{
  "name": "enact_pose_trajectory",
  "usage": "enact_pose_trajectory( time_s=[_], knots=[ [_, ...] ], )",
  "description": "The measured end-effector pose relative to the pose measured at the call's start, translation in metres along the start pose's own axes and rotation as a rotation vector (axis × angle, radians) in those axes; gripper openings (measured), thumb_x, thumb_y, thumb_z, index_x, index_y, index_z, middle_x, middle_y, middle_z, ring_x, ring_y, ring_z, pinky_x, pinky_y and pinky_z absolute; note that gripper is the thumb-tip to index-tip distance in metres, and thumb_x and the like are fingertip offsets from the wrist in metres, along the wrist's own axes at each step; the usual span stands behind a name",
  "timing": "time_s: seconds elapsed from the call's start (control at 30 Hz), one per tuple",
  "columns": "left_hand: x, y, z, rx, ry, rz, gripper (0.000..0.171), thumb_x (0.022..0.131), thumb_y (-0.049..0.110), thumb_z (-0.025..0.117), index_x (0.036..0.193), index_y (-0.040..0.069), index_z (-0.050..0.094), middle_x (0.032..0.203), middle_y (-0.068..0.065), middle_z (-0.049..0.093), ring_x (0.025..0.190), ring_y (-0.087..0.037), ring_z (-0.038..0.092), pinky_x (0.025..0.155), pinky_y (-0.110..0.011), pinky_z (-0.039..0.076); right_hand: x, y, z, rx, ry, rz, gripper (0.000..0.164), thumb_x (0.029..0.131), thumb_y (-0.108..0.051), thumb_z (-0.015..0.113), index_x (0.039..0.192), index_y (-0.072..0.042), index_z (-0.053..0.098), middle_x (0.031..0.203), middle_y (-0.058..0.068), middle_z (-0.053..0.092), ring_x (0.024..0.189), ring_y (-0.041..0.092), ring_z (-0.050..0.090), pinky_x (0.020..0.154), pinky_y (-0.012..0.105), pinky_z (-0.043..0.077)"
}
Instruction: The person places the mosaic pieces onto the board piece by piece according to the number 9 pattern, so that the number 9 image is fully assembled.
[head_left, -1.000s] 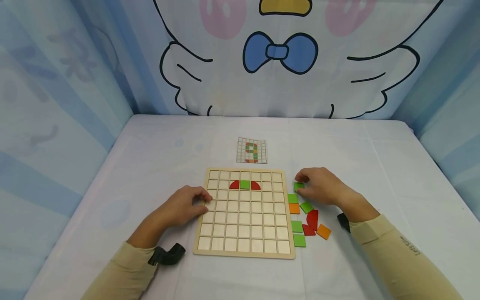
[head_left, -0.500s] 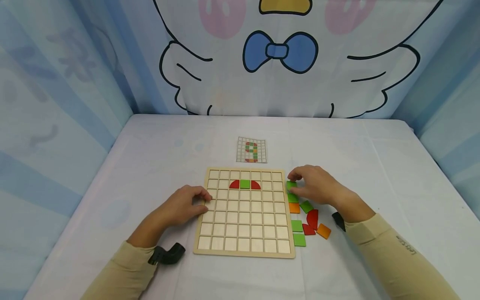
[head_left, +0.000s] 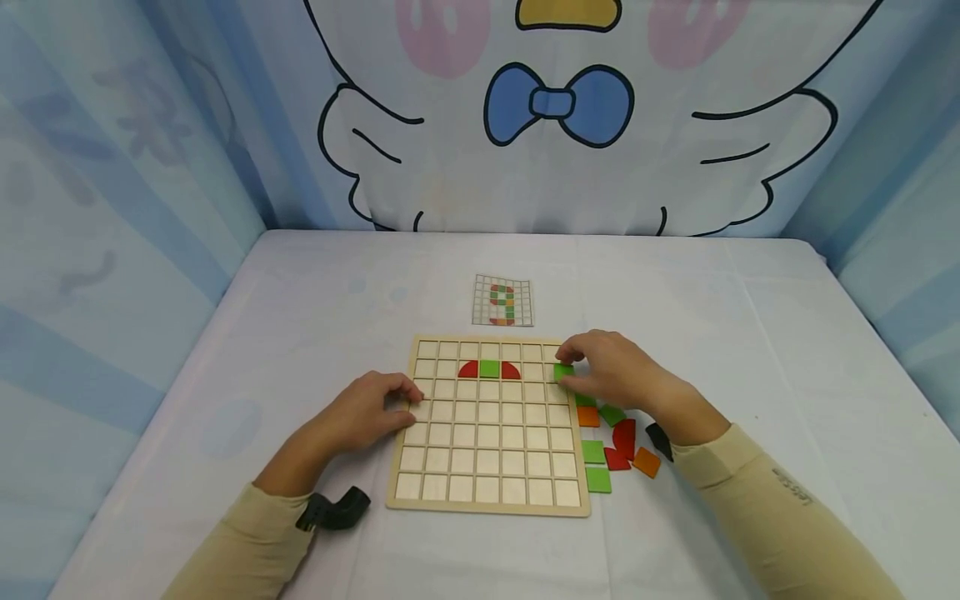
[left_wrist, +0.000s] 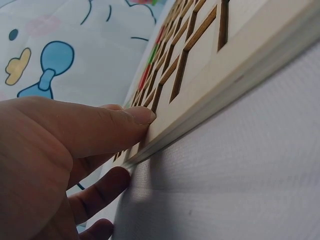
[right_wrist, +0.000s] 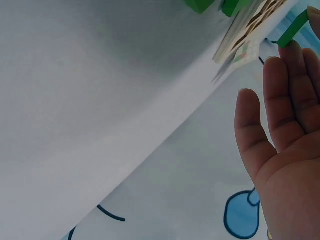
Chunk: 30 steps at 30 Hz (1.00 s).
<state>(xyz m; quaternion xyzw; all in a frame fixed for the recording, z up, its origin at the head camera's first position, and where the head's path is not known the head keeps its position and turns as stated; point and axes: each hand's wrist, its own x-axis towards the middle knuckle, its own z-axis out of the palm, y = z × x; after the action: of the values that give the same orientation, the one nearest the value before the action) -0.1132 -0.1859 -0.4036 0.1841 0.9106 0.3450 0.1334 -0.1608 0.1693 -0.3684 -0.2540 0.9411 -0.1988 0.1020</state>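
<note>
"Where's the green tile point(head_left: 563, 372)?"

"At the very tips of the right grip point(head_left: 615, 375), pinched between thumb and finger, out beyond the palm."

"And beneath it?"

"The right side of the wooden board point(head_left: 489, 461), near the far corner. I can't tell whether tile and board touch."

"Is the left grip point(head_left: 367, 410) clenched?"

"No, relaxed: thumb and a finger touch the board's left rim, the thumb tip lying over it."

"Anything set in the grid?"

"A row of three, left of the pinched tile: a green square point(head_left: 490, 369) between two red quarter-rounds point(head_left: 468, 369)."

"And the rest?"

"Loose pieces point(head_left: 625, 437) in green, orange and red lie on the desk point(head_left: 322, 292), right of the board; a pattern card point(head_left: 502, 301) lies beyond its far edge."
</note>
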Motion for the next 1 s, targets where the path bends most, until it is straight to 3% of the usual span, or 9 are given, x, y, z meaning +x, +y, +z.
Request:
enact_pose_trajectory(
  time_s=[0.23, 0.77, 1.0],
  knots=[
    [0.0, -0.001, 0.0, -0.006, -0.001, 0.005, 0.013, 0.093, 0.009, 0.07, 0.106, 0.011, 0.069, 0.111, -0.002, 0.064, 0.109, -0.026, 0.057, 0.093, -0.047, 0.044, 0.005, -0.009, 0.001, -0.035, 0.016, -0.048, 0.028, 0.09, -0.019, 0.074, 0.112, -0.003, 0.069, 0.109, 0.008, 0.07, 0.104, 0.028, 0.062, 0.097, 0.048, 0.046],
    [-0.001, -0.001, 0.0, -0.01, 0.003, -0.003, 0.013, 0.093, 0.009, 0.071, 0.106, 0.011, 0.068, 0.111, -0.003, 0.064, 0.111, -0.026, 0.057, 0.094, -0.047, 0.044, 0.015, -0.026, 0.005, -0.015, -0.023, -0.051, 0.028, 0.091, -0.024, 0.072, 0.113, -0.007, 0.069, 0.112, 0.005, 0.069, 0.109, 0.026, 0.059, 0.098, 0.047, 0.044],
    [-0.001, -0.001, 0.0, -0.014, 0.004, 0.002, 0.013, 0.093, 0.009, 0.071, 0.106, 0.011, 0.069, 0.111, -0.003, 0.064, 0.112, -0.027, 0.057, 0.094, -0.047, 0.044, 0.02, -0.031, 0.011, -0.033, -0.006, -0.101, 0.027, 0.09, -0.022, 0.074, 0.112, -0.006, 0.07, 0.108, 0.004, 0.07, 0.105, 0.024, 0.061, 0.095, 0.044, 0.047]
  ],
)
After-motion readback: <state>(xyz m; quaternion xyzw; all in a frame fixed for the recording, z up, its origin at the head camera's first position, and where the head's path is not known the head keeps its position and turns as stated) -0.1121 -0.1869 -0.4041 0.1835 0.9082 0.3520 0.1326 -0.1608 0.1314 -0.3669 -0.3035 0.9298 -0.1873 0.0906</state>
